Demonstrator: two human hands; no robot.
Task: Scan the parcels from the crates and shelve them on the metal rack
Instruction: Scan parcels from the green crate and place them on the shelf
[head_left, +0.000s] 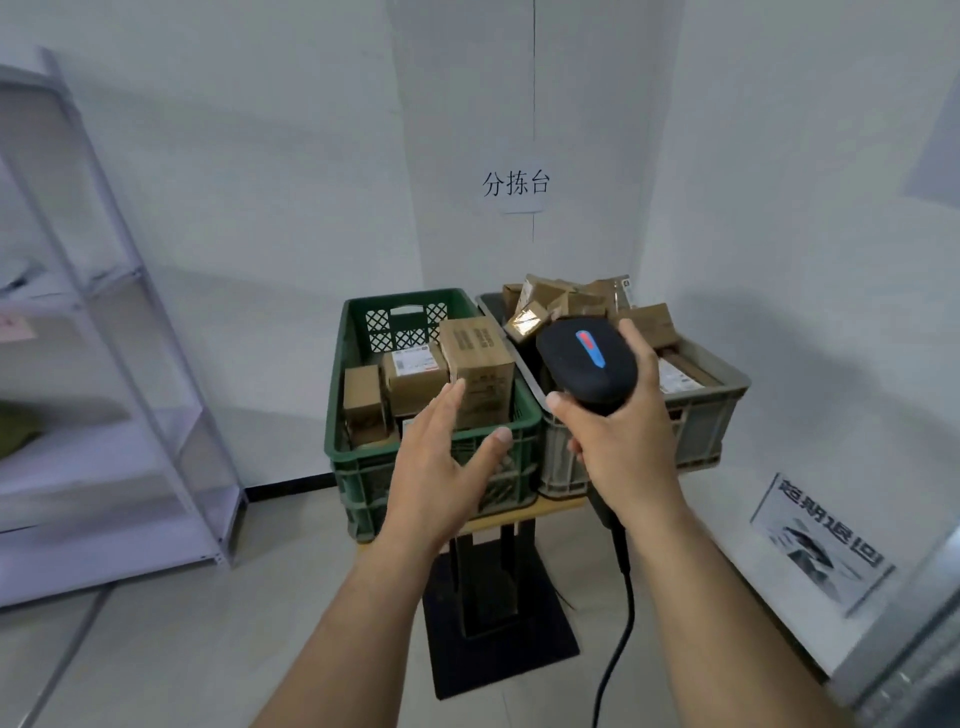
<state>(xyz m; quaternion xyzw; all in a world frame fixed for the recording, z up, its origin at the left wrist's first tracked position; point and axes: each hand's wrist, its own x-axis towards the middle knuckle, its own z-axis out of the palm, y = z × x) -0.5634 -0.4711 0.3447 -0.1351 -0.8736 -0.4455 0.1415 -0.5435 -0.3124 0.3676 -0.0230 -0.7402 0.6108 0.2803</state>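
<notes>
**Scanner held, free hand over the green crate**

The green crate (336, 384) is taken as the landmark. It is set on a small stand (493, 597) against the wall, and several cardboard parcels are stood inside it: a tall carton (480, 364) by its right wall, a labelled box (413, 371) to the left of that carton, and a small box (361, 395) by its left wall.

The left hand (441, 467) is held over the crate's near rim with the fingers straight and spread and nothing grasped. Its fingertips are seen against the lower edge of the tall carton, but whether contact is made cannot be told.

Just right of the crate, a black barcode scanner (587, 364) is gripped by the right hand (623, 447), with the fingers wrapped round its handle. Its cable (618, 639) is seen hanging toward the floor.

A grey crate (706, 415) is placed touching the green crate's right side, and a heap of small parcels (561, 301) is piled in it above the rim. The metal rack (104, 312) is seen well to the left of the green crate. A paper sign (516, 183) is fixed to the wall above it.
</notes>
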